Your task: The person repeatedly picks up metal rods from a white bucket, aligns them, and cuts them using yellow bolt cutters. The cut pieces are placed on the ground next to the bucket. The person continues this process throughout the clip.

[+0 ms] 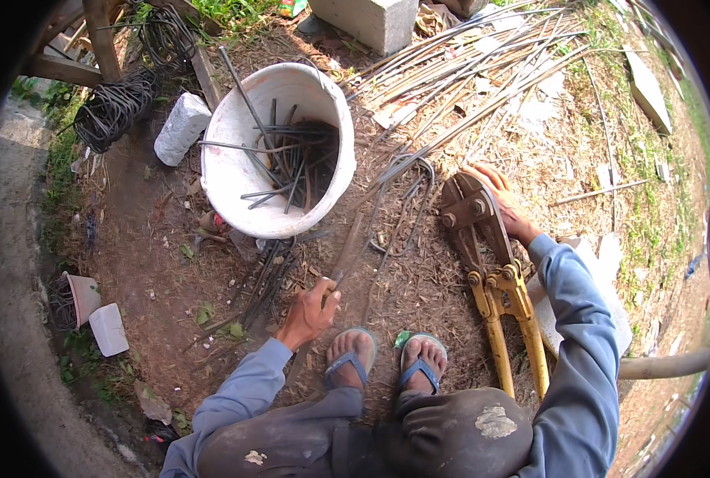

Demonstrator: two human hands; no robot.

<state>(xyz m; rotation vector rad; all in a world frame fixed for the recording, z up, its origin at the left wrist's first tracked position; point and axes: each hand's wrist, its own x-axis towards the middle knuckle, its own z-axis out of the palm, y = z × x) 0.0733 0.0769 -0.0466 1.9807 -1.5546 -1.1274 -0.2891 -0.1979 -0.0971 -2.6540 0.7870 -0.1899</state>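
Observation:
My left hand (315, 311) is closed around a blurred metal bar (344, 253) that runs between the bucket and my feet. My right hand (508, 207) is just beyond the head of the bolt cutters (472, 211), fingers curled and partly hidden by it, so what they grip is unclear. The cutters' yellow handles (534, 354) point back toward me. A bent wire loop (425, 179) lies beside the cutter head. A white bucket (231, 199) holds several short rods (295, 163), and more short rods (271, 271) lie below it.
Long rods (466, 76) lie at the top right. Wire coils (112, 107) hang by timber at the top left, near a white block (180, 127). A concrete block (371, 20) is at the top. A small pot (82, 295) sits left. A pole (666, 365) lies at right.

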